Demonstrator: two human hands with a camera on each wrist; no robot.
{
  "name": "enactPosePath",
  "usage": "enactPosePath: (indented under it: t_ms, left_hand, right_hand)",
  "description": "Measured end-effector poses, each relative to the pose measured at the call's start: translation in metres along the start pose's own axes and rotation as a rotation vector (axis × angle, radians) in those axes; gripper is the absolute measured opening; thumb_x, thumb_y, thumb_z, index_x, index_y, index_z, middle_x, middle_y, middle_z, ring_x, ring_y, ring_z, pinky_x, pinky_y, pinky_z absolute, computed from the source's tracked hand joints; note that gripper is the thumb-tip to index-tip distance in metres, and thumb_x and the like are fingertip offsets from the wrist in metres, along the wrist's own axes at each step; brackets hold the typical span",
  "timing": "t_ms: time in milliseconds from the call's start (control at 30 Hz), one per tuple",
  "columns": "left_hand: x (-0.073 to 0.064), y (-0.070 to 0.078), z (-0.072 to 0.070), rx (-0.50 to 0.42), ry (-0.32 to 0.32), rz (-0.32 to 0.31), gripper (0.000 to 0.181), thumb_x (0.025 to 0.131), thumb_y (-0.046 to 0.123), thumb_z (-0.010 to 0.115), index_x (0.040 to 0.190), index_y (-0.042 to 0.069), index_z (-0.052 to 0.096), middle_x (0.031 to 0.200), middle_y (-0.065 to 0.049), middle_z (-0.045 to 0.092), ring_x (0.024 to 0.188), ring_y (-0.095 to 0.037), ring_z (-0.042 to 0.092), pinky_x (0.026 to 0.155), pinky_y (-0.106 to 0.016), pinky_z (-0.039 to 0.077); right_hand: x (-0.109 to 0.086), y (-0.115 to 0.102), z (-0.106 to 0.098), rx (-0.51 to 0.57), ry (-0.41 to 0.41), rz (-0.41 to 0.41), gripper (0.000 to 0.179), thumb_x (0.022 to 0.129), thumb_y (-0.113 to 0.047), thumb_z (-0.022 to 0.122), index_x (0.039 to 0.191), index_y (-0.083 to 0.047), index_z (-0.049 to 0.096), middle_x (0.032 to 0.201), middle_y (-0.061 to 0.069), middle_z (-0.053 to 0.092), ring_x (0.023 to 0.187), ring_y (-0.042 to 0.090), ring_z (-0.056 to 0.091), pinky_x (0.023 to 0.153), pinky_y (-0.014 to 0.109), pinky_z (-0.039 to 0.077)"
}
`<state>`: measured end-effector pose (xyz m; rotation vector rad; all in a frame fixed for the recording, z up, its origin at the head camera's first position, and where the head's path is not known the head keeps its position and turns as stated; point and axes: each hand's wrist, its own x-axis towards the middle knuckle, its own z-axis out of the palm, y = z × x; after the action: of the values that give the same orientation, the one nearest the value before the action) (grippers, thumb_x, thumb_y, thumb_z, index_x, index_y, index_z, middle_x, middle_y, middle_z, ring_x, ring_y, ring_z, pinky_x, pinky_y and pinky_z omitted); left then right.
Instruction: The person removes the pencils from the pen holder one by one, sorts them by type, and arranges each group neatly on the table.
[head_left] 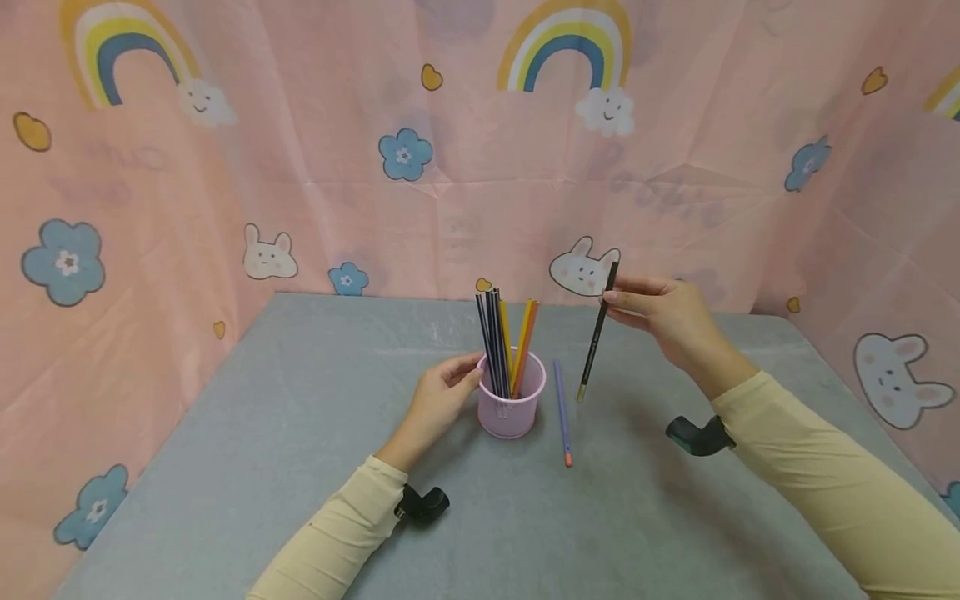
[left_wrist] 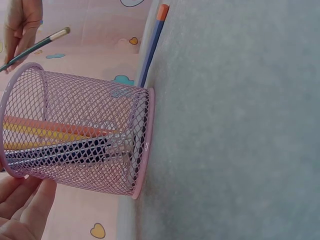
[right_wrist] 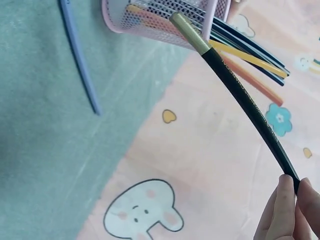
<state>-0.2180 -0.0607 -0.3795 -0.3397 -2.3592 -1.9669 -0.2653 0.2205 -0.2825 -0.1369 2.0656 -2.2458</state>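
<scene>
A pink mesh pencil cup (head_left: 507, 417) stands upright on the grey table. My left hand (head_left: 442, 396) grips its left side near the rim, fingers (left_wrist: 37, 205) against the mesh. Several dark pencils (head_left: 492, 342) and a few yellow and orange pencils (head_left: 527, 337) lean inside the cup. To the right, my right hand (head_left: 671, 317) pinches a black pencil (right_wrist: 245, 102) near its upper end. The black pencil hangs slanted above the table, gold-coloured end down. Between it and the cup, a purple pencil (head_left: 562, 412) with an orange end lies on the table.
Grey cloth covers the table (head_left: 315, 467). Behind and at both sides hangs a pink curtain (head_left: 322, 117) printed with rainbows, flowers and rabbits. A black wrist camera mount (head_left: 701, 436) sticks out at the right sleeve, another mount (head_left: 422, 506) at the left.
</scene>
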Motion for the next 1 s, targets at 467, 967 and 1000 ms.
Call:
enactPosePath:
  t_ms: [467,967,1000]
  left_hand:
    - [-0.001,0.003,0.000,0.020,0.003,0.009,0.032,0.093,0.008,0.055,0.121,-0.006,0.057,0.120,-0.021,0.060,0.112,-0.029,0.058,0.096,-0.036,0.048]
    - [0.014,-0.033,0.002,0.008,0.026,0.016,0.032,0.091,0.018,0.059,0.120,0.005,0.061,0.118,-0.011,0.063,0.110,-0.021,0.060,0.096,-0.033,0.048]
    - [0.014,-0.033,0.002,0.012,0.025,0.022,0.032,0.092,0.018,0.059,0.120,0.005,0.061,0.118,-0.011,0.064,0.110,-0.021,0.060,0.096,-0.033,0.048]
  right_hand:
    - [0.005,0.028,-0.012,-0.123,-0.004,0.165,0.048,0.084,-0.012,0.068,0.126,0.001,0.049,0.089,-0.010,0.068,0.086,0.005,0.067,0.081,0.025,0.054]
    - [0.015,0.051,-0.015,-0.231,-0.013,0.240,0.054,0.088,-0.013,0.063,0.135,0.004,0.042,0.094,-0.006,0.067,0.083,0.004,0.067,0.085,0.029,0.052]
    - [0.015,0.053,-0.015,-0.232,-0.013,0.248,0.055,0.088,-0.012,0.063,0.135,0.004,0.041,0.091,-0.008,0.066,0.083,0.004,0.067,0.084,0.028,0.053]
